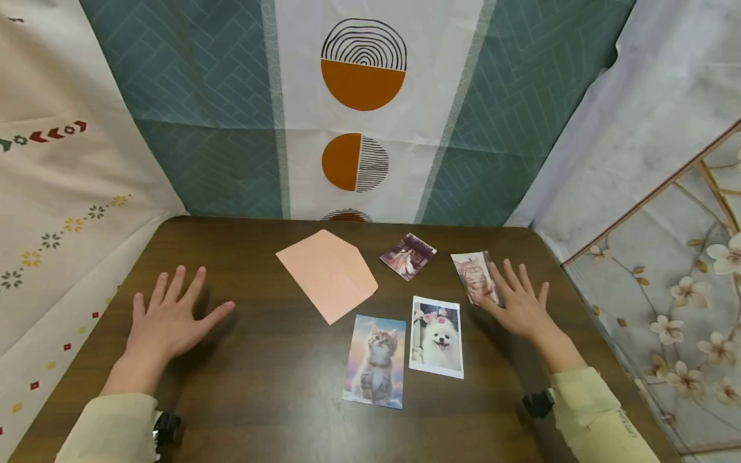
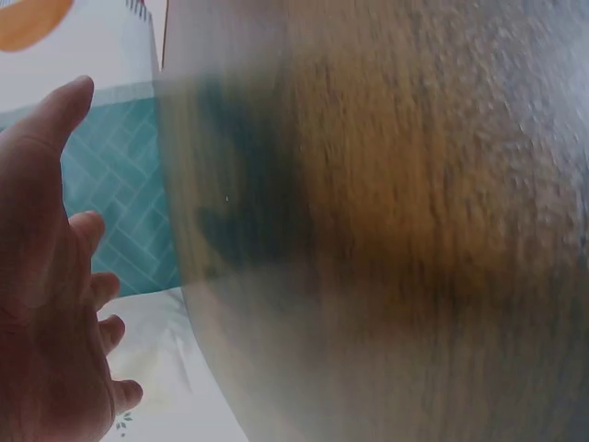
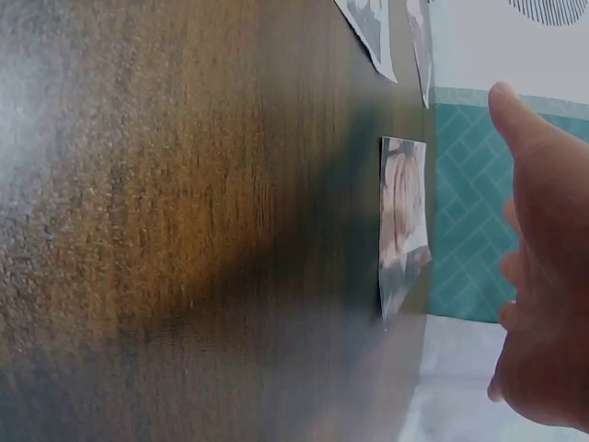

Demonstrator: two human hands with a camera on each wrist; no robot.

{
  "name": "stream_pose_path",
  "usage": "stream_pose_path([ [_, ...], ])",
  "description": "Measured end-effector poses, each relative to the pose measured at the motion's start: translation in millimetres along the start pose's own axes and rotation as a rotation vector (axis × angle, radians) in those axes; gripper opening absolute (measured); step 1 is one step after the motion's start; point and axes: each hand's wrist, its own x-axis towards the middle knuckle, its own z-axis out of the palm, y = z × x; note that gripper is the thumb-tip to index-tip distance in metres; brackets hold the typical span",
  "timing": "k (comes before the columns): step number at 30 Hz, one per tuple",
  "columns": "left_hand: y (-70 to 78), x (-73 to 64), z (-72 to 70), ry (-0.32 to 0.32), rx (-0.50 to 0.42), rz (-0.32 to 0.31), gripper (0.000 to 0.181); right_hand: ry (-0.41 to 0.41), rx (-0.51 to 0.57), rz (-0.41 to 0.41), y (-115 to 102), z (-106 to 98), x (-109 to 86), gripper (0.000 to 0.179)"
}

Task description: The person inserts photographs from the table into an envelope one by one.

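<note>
My left hand (image 1: 166, 319) is spread with fingers apart over the left side of the table, holding nothing. On the right, my right hand (image 1: 521, 305) is spread too, its thumb and fingers overlapping the edge of an orange cat photo (image 1: 475, 276) in the head view. The right wrist view shows a gap between that hand (image 3: 557, 267) and the cat photo (image 3: 402, 212). Nearer the middle lie a white dog photo (image 1: 438, 341) and a grey kitten photo (image 1: 377, 366). A pink envelope (image 1: 330, 273) lies behind them, beside a small dark photo (image 1: 408, 256) of dressed figures.
The brown wooden table (image 1: 260, 386) has rounded back corners. A patterned curtain (image 1: 231, 96) hangs behind it, with pale printed cloths (image 1: 58, 193) on the left and a floral one (image 1: 666, 257) on the right. Each wrist wears a dark device (image 1: 166, 427).
</note>
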Motion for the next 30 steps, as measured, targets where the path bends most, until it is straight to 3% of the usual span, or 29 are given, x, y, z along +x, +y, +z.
stream_pose_path([
  [8, 4.0, 2.0, 1.4, 0.005, 0.003, 0.006, 0.107, -0.007, -0.004, -0.003, -2, 1, -0.9, 0.091],
  [15, 16.5, 7.3, -1.0, -0.015, -0.012, 0.009, 0.108, -0.010, -0.009, -0.010, -3, 2, 2.1, 0.093],
  [22, 37.7, 18.4, 0.9, -0.020, -0.024, 0.040, 0.110, -0.019, -0.016, -0.015, -9, 1, 6.8, 0.096],
  [30, 73.8, 36.9, 4.1, -0.051, -0.022, 0.088, 0.112, -0.014, -0.023, -0.050, -16, 7, 10.3, 0.095],
])
